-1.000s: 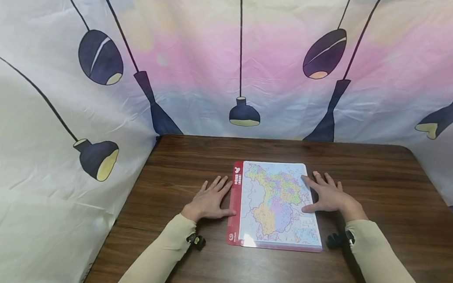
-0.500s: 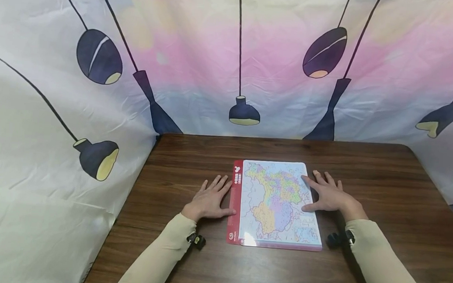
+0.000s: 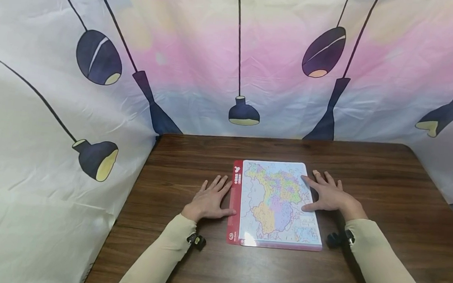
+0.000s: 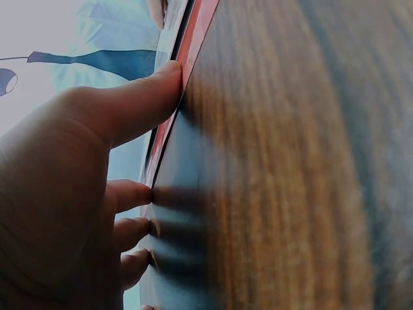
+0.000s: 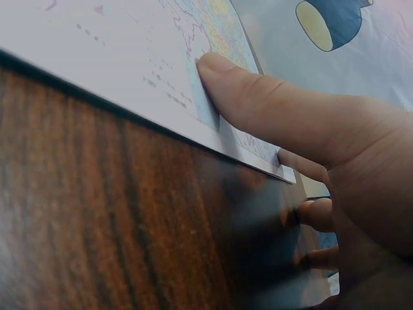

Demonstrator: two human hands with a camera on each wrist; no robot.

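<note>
- Map board (image 3: 275,204) lies flat on the wooden table (image 3: 384,192), near the middle, long side running away from the person, red strip (image 3: 235,203) down its left edge.
- Left hand (image 3: 210,199) flat on the table just beside the red strip; fingers straight and slightly spread, thumb tip touching the strip's edge. Left wrist view confirms: thumb (image 4: 129,106) pressed against the red edge (image 4: 197,35), other fingertips on the wood.
- Right hand (image 3: 327,196) on the opposite side; fingers extended and apart, index and thumb resting on the map's right margin, the rest on the table. Right wrist view: thumb (image 5: 258,103) lies on the printed surface (image 5: 116,45), not curled round anything.
- Neither hand grips; both only touch.
- Handling, judged: looks thin, stiff and light, like a laminated board or shallow tray. Glossy face (glare near front edge), so probably slippery under flat fingers.
- It sits nearly flush on the table, little to get under. Best hold likely a pinch at the long side edges where the hands already are, or slide it to the table edge first.
- Contents loose or fixed: cannot tell.
- Lamp-print fabric backdrop (image 3: 98,58) hangs behind and to the sides.
</note>
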